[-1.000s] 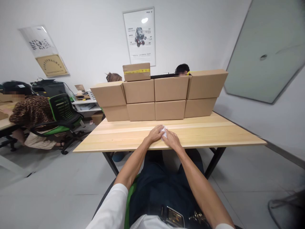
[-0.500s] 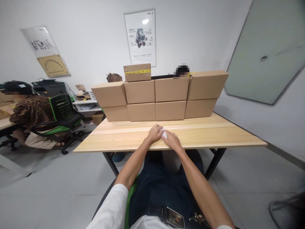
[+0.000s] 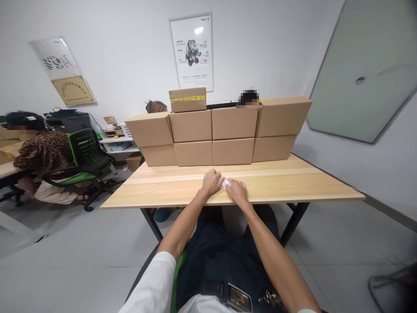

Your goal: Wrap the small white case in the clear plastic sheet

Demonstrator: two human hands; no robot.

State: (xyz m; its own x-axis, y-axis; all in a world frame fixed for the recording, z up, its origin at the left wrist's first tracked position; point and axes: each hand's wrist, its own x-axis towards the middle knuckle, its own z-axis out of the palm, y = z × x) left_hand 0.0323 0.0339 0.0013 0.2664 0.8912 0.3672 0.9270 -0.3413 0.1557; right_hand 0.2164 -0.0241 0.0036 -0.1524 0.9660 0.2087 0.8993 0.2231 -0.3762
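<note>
A small white wad [image 3: 225, 184], which looks like crumpled paper or tissue, is between my two hands just above or on the wooden table [image 3: 286, 184]. Curled fingers of my left hand [image 3: 213, 181] close on its left side. From the right, my right hand [image 3: 237, 190] grips it with the thumb lying over the white surface. Both hands are low over the tabletop, near its front edge. Parts of the wad are hidden under the fingers.
Cardboard boxes [image 3: 233, 151] stand two high along the table's back, with a smaller taped box [image 3: 188, 100] on top. People sit behind them. At the left, another person [image 3: 45, 148] is beside a green and black chair [image 3: 85, 152].
The hands have drawn slightly apart, and the white wad between them looks turned and flatter. The boxes and table stay as they were.
</note>
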